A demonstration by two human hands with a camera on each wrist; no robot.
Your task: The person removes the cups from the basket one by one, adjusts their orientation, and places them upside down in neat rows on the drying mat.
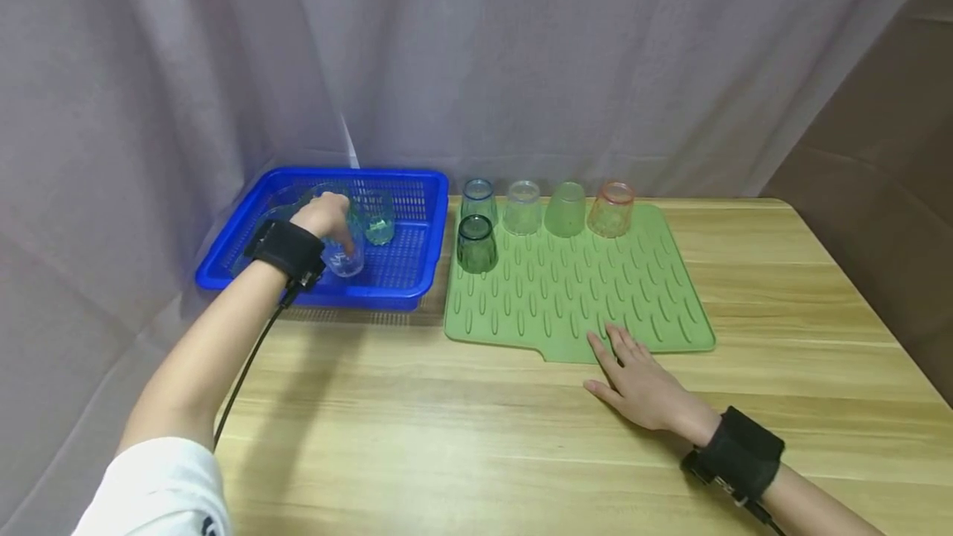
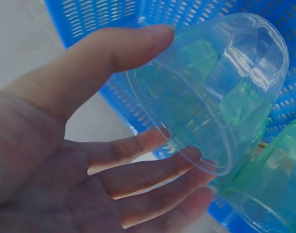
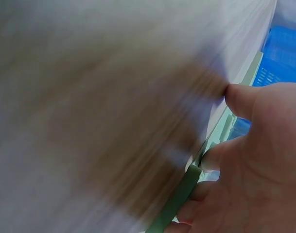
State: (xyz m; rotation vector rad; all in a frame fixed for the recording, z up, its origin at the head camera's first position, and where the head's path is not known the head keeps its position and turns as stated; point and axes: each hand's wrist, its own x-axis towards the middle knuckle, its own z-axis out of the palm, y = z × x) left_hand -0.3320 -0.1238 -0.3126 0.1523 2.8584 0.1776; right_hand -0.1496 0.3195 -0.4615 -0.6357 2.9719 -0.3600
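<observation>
Over the blue basket (image 1: 428, 263), my left hand (image 1: 328, 215) holds a clear drinking glass (image 2: 250, 63). In the left wrist view the thumb lies along its outer wall and the fingertips meet its rim, the mouth tilted toward the palm. Beside it in the basket is a green-tinted glass (image 1: 380, 227). My right hand (image 1: 644, 387) rests with spread fingers on the near edge of a green drying mat (image 1: 596, 296). Upside down on the mat stand a dark glass (image 1: 477, 248), a blue-rimmed one (image 1: 479, 198), a clear one (image 1: 524, 212), a green one (image 1: 566, 212) and an orange-rimmed one (image 1: 612, 212).
More clear glassware lies in the basket's left part, partly hidden by my left hand and wristband (image 1: 286, 253). The basket stands left of the mat on the wooden table (image 1: 417, 428). A grey curtain (image 1: 558, 64) hangs close behind both.
</observation>
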